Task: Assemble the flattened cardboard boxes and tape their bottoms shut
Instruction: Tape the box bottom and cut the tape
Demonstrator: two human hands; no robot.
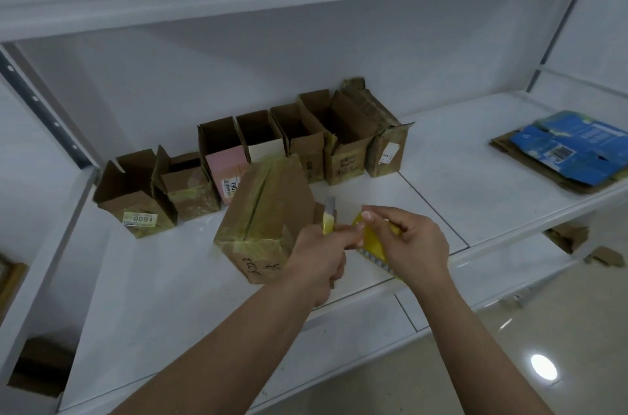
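A cardboard box (pixel 265 210) stands upside down on the white shelf (pixel 163 295), its bottom flaps covered with yellowish tape. Just right of it my left hand (pixel 319 254) grips a yellow utility knife (pixel 329 217) with the blade end pointing up. My right hand (pixel 407 244) holds a roll of yellowish tape (pixel 372 244) and pinches its loose end near the knife. Both hands hover over the shelf's front part, close together.
Several assembled open boxes (pixel 258 149) stand in a row along the back of the shelf. A pile of flattened cardboard (pixel 564 152) with a blue sheet on top lies at the right. Cardboard scraps (pixel 577 241) lie below, near the tiled floor.
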